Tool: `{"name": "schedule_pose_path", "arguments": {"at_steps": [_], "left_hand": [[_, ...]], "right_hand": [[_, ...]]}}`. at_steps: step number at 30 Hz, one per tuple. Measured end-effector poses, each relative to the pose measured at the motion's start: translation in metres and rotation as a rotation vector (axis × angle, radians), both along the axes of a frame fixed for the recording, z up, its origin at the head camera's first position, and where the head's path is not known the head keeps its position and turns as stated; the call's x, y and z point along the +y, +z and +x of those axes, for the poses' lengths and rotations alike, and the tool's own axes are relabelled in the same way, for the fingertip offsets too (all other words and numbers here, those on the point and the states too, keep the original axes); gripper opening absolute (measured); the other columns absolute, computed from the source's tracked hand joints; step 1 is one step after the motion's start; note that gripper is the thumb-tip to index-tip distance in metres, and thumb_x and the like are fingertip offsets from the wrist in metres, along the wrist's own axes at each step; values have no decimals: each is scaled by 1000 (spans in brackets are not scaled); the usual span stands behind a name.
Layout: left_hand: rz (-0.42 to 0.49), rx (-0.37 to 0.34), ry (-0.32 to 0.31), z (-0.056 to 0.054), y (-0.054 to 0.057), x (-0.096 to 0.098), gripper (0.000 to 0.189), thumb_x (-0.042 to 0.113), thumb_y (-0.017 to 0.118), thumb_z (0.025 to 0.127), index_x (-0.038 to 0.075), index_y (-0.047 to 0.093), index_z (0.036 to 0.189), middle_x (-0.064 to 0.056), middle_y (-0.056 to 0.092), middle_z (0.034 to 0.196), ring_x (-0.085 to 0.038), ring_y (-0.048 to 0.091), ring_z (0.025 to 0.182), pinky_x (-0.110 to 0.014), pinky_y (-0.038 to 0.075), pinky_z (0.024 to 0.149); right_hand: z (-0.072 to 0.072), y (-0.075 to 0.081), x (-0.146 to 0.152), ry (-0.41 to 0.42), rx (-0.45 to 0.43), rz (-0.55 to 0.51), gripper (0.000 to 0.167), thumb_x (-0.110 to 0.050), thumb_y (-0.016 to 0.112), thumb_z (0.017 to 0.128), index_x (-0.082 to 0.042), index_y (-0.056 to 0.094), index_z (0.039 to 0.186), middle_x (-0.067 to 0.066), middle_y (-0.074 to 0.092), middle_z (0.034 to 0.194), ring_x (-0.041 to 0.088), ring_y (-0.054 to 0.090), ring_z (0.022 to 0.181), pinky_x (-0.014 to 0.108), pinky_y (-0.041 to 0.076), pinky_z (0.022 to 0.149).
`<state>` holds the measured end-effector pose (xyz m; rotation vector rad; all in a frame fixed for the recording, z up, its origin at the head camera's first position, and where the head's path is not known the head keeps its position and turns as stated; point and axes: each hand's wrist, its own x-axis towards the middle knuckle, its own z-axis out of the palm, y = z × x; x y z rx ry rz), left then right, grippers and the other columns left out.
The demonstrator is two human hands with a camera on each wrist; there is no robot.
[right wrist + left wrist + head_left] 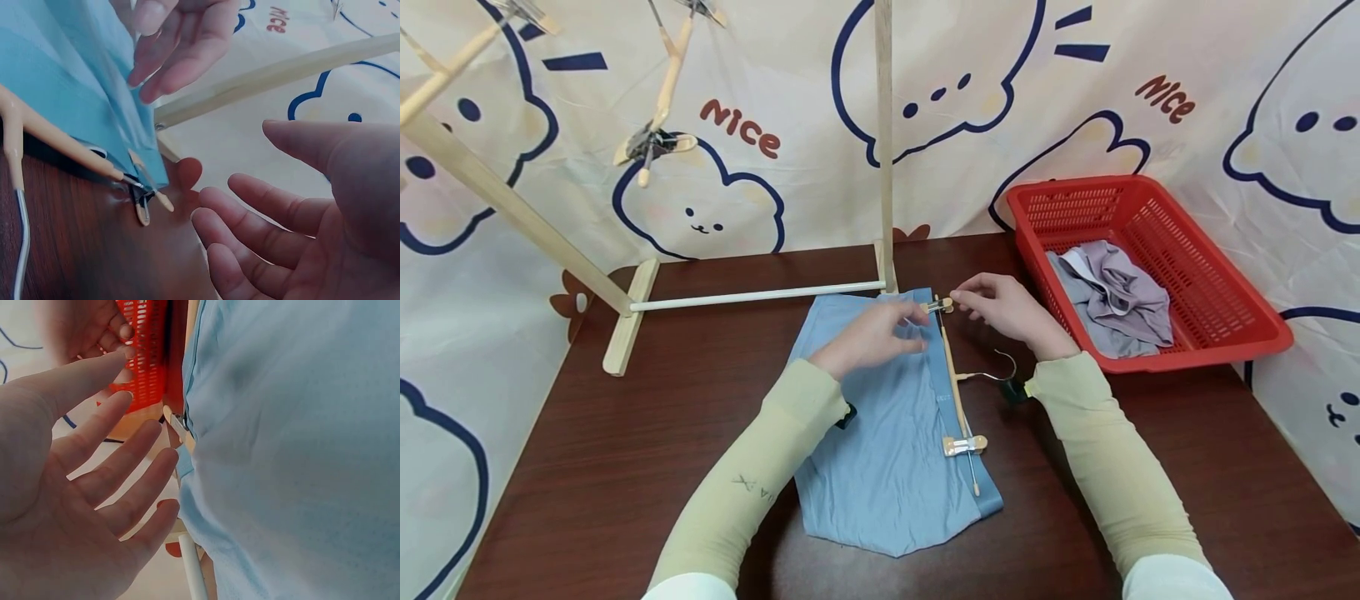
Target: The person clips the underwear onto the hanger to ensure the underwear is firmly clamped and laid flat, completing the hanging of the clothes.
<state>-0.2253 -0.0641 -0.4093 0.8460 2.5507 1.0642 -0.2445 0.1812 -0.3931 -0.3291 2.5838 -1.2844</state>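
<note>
Backdrop: white printed cloth (820, 187) with blue-outlined cartoon figures, behind a dark brown worktop (700, 392). Landmark: one light blue garment (872, 442), spread flat on the worktop, a straight edge along its right side. At that edge: one wooden hanger (954, 375), metal hook (987, 376) pointing right, away from the garment; one far clip (947, 306) at the garment's far right corner; one near clip (965, 445) towards its near end. Hands, two: left hand (880, 333) above the garment, fingers spread and empty; right hand (1003, 310) just right of the garment's far corner, near the far clip, fingers loosely extended, gripping nothing. Right of the garment: one red basket (1217, 354), holding crumpled grey and lilac cloths (1123, 292). Left of and beyond the garment: one wooden stand (886, 167) with white rail (760, 297)
</note>
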Motion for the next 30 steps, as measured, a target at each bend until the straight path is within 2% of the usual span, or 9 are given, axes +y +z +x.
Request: {"name": "schedule_pose_path", "arguments": {"at_steps": [7, 16, 24, 30], "left_hand": [[-44, 14, -33, 9, 0, 2, 35, 19, 78, 92, 6, 69, 123, -4, 69, 119, -21, 62, 111, -34, 49, 95], [-55, 35, -116, 23, -3, 2, 35, 15, 79, 90, 2, 69, 121, -7, 70, 118, -23, 61, 111, -34, 46, 99], [-130, 67, -184, 40, -5, 7, 34, 20, 81, 90, 7, 70, 120, -2, 70, 115, -19, 62, 107, -34, 46, 97], [-186, 29, -237, 54, -4, 10, 30, 21, 81, 89, 11, 72, 116, 0, 68, 111, -18, 59, 99, -31, 47, 90]], "right_hand": [[17, 11, 1, 18, 50, 0, 32, -32, 65, 101, -4, 68, 116, 18, 69, 103, 37, 66, 90, 42, 56, 75], [35, 19, 3, 41, 74, 29, 33, -36, 66, 100, -6, 70, 112, 13, 71, 97, 27, 67, 86, 38, 55, 75], [54, 24, 9, 102, 43, 79, 30, -39, 67, 99, -9, 71, 102, 14, 70, 94, 32, 65, 86, 40, 54, 73], [70, 20, 17, 168, 8, 116, 29, -38, 69, 98, -9, 72, 99, 11, 69, 88, 33, 62, 82, 40, 54, 71]]}}
